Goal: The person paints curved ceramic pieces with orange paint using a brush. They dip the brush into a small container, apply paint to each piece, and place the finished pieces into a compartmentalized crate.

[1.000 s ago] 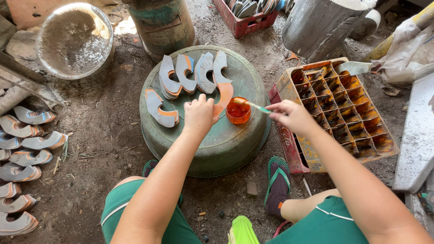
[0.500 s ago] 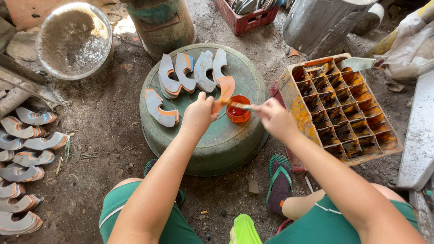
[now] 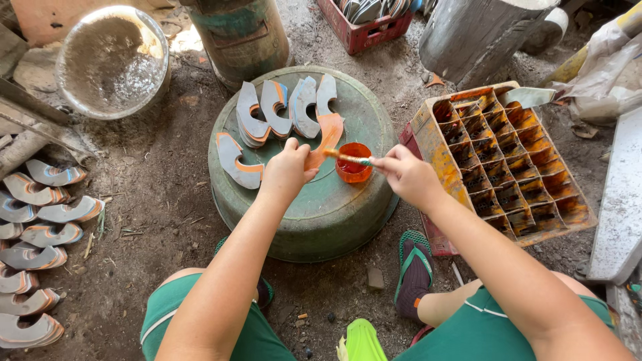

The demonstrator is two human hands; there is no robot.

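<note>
My left hand (image 3: 287,170) grips a curved grey blade piece (image 3: 328,130) that is partly coated orange, holding it over an upturned green metal basin (image 3: 314,214). My right hand (image 3: 404,175) holds a thin paintbrush (image 3: 348,158) whose tip touches the blade piece. A small cup of orange paint (image 3: 354,164) stands on the basin just under the brush. Several more curved pieces (image 3: 271,113) with orange edges lie across the far side of the basin, and one (image 3: 234,160) lies alone at its left.
Several finished curved pieces (image 3: 37,227) lie in a row on the dirt at the left. A paint-stained compartment crate (image 3: 508,157) stands to the right. A glass bowl (image 3: 110,60), a green drum (image 3: 241,30), a red crate (image 3: 364,23) and a metal bucket (image 3: 481,30) stand behind.
My right hand has moved left and lifted the brush from the paint cup to the blade piece. My left hand has kept hold of the piece, shifting slightly.
</note>
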